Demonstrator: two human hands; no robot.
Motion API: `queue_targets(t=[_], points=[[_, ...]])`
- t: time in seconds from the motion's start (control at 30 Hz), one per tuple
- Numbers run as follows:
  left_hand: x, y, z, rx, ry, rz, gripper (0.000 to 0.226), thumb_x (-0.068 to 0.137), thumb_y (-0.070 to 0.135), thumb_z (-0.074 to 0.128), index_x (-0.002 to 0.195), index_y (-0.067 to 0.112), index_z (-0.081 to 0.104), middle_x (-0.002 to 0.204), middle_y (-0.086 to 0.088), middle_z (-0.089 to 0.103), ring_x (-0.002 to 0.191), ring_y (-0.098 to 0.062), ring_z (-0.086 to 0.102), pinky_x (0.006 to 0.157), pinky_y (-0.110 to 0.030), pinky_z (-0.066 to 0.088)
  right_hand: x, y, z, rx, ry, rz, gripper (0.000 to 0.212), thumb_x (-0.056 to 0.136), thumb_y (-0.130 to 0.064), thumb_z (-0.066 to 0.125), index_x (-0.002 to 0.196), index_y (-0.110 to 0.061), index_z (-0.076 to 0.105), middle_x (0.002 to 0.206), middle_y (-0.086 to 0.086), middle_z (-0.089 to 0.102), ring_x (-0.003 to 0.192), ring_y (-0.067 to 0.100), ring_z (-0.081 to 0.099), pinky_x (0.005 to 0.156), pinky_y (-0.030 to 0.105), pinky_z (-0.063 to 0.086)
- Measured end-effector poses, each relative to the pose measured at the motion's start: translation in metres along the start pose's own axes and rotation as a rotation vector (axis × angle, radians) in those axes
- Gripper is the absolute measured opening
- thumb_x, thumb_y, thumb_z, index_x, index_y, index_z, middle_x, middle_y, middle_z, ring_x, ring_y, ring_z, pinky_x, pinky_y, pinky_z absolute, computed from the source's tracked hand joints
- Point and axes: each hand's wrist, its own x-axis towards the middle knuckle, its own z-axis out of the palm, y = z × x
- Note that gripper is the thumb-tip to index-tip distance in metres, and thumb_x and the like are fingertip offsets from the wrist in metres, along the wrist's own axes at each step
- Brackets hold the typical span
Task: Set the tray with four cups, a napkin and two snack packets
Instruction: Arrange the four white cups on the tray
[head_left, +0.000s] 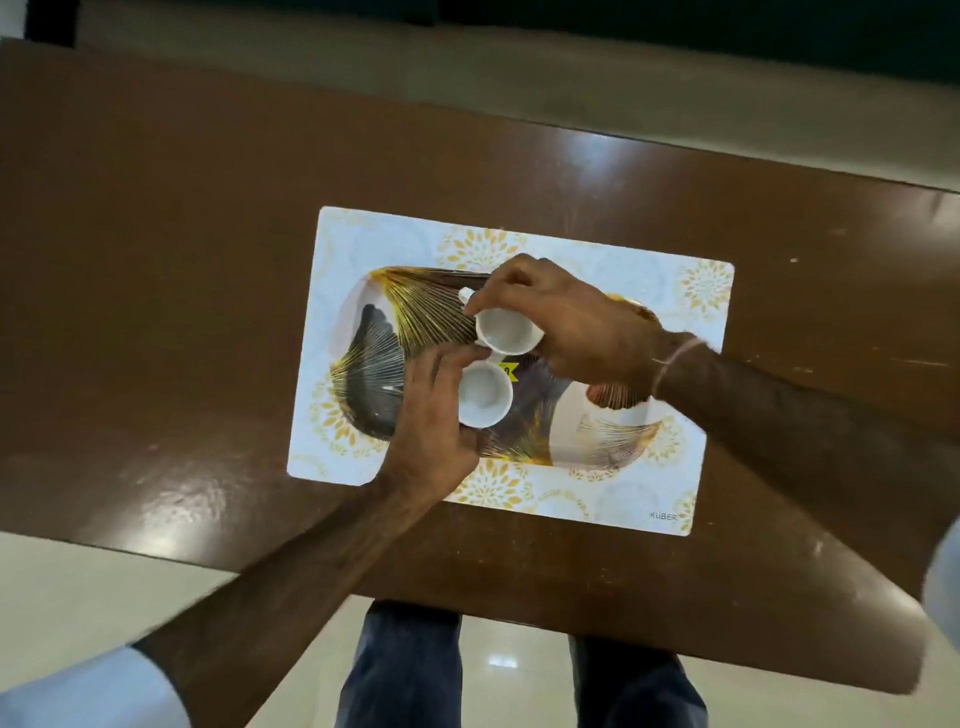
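Table (156, 260): a brown, glossy wooden top that fills most of the view, with pale floor tiles beyond its near and far edges.
Placemat (363, 239): a white rectangle with gold flower prints, lying flat near the middle of the table, turned slightly askew; the word KUBER sits at its near right corner.
Tray (379, 364): an oval tray with a dark and gold fan pattern, resting on the placemat and partly hidden under both hands.
Right hand (576, 322): reaches in from the right, with a thin band at the wrist; its fingers are closed around the rim of the far cup, holding it.
Left hand (431, 415): comes up from the lower left; its fingers wrap the left side of the near cup, gripping it.
Far cup (506, 332): small, white, upright and empty, over the middle of the tray.
Near cup (483, 395): the same kind, upright and empty, just beside the far cup on its near side, on the tray's centre.
Yellow tag (509, 371): a small label showing between the two cups.
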Motion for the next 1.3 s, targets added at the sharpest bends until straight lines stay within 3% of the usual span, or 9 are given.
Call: queue_targets(t=[0.1,0.27,0.37,0.47,0.57,0.73,0.9,1.13,1.3], points=[[-0.006,-0.01,0.004,-0.041,0.066,0.019,0.077,0.061,-0.006,0.079,0.129,0.012,0.045,0.127,0.001,0.042,0.116,-0.023,0.048,0.095,-0.035,0.048,0.02,-0.006,0.003,-0.091,-0.083,-0.067,0.075,0.066,0.001,0.074,0.134,-0.024,0.055,0.136,0.008,0.048,0.119,0.029,0.045,0.092,0.04,0.047],[-0.01,-0.016,0.007,-0.116,0.102,0.002,0.084,0.064,0.0,0.083,0.134,0.012,0.036,0.133,-0.01,0.041,0.122,-0.027,0.047,0.102,-0.033,0.045,0.033,-0.009,0.006,-0.194,-0.129,-0.177,0.07,0.069,-0.012,0.085,0.132,-0.024,0.057,0.136,0.008,0.051,0.115,0.03,0.047,0.085,0.033,0.04],[-0.014,-0.018,0.001,-0.075,0.095,0.028,0.093,0.063,0.02,0.085,0.138,0.009,0.031,0.144,-0.018,0.033,0.135,-0.032,0.037,0.11,-0.039,0.037,0.034,-0.01,0.006,-0.208,-0.133,-0.203,0.079,0.068,-0.002,0.079,0.138,-0.025,0.052,0.141,0.007,0.048,0.117,0.029,0.046,0.09,0.028,0.035],[-0.015,-0.017,-0.013,-0.053,0.117,0.067,0.097,0.064,0.039,0.084,0.14,0.008,0.034,0.152,-0.014,0.026,0.143,-0.025,0.028,0.111,-0.041,0.034,0.03,-0.011,0.002,-0.137,-0.13,-0.147,0.102,0.061,-0.003,0.078,0.15,-0.029,0.037,0.152,0.008,0.036,0.128,0.032,0.042,0.103,0.043,0.042],[-0.003,-0.01,-0.026,-0.008,0.138,0.054,0.09,0.069,0.047,0.079,0.141,0.01,0.039,0.155,-0.012,0.029,0.145,-0.02,0.026,0.113,-0.043,0.031,0.022,-0.007,-0.002,-0.017,-0.026,-0.085,0.102,0.062,-0.016,0.081,0.152,-0.023,0.032,0.154,0.01,0.033,0.14,0.031,0.035,0.113,0.046,0.036],[0.04,0.025,-0.023,0.041,0.132,0.084,0.072,0.077,0.038,0.075,0.136,0.006,0.051,0.149,-0.014,0.044,0.138,-0.031,0.04,0.11,-0.054,0.034,-0.011,0.011,-0.018,0.097,0.203,0.121,0.088,0.069,-0.008,0.07,0.149,-0.02,0.036,0.154,0.007,0.036,0.135,0.022,0.041,0.1,0.013,0.03],[0.085,0.08,0.015,0.113,-0.023,0.087,0.062,0.083,0.04,0.068,0.138,0.014,0.053,0.145,-0.004,0.051,0.135,-0.024,0.044,0.113,-0.045,0.032,-0.069,0.047,-0.039,0.109,0.388,0.274,0.065,0.083,-0.018,0.068,0.144,-0.012,0.045,0.146,0.011,0.047,0.129,0.029,0.049,0.108,0.042,0.043],[0.13,0.173,0.109,0.132,-0.252,0.121,0.062,0.083,0.052,0.056,0.138,0.022,0.052,0.142,0.0,0.051,0.13,-0.02,0.043,0.107,-0.037,0.029,-0.18,0.12,-0.067,0.088,0.601,0.461,0.056,0.084,-0.019,0.069,0.137,-0.01,0.05,0.136,0.011,0.052,0.123,0.027,0.052,0.106,0.037,0.043],[0.142,0.242,0.194,0.129,-0.382,0.234,0.053,0.089,0.049,0.063,0.135,0.025,0.053,0.14,0.002,0.052,0.128,-0.02,0.045,0.107,-0.046,0.036,-0.272,0.176,-0.081,0.113,0.687,0.626,0.053,0.087,-0.025,0.068,0.136,-0.016,0.051,0.141,0.008,0.048,0.126,0.023,0.051,0.108,0.042,0.045]])
